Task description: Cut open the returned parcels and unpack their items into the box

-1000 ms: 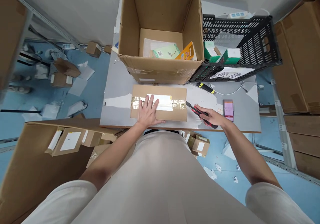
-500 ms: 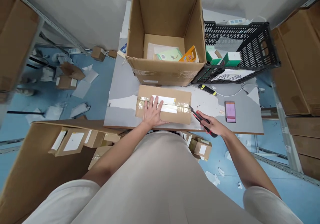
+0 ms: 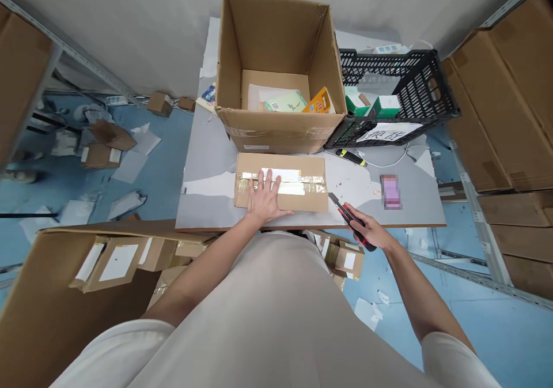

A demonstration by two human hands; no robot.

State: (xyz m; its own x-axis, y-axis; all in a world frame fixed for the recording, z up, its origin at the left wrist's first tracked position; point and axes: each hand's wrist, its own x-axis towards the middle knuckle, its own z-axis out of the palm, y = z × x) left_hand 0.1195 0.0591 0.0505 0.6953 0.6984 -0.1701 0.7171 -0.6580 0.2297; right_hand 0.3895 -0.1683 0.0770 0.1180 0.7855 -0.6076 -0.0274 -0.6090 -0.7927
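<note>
top point(image 3: 280, 307): off-white, plain | sleeves point(image 3: 125, 342): short, off-white | forearms point(image 3: 211, 267): bare | left hand point(image 3: 263, 203): bare | right hand point(image 3: 367, 228): bare

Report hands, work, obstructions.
Left hand spread on taped brown cardboard box, looks closed. Right hand gripping black-and-red utility knife, tip beside box's right end. No visible obstruction.

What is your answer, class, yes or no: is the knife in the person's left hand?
No, the right hand grips the red-and-black knife, while the left hand rests spread on the taped cardboard box.
</note>
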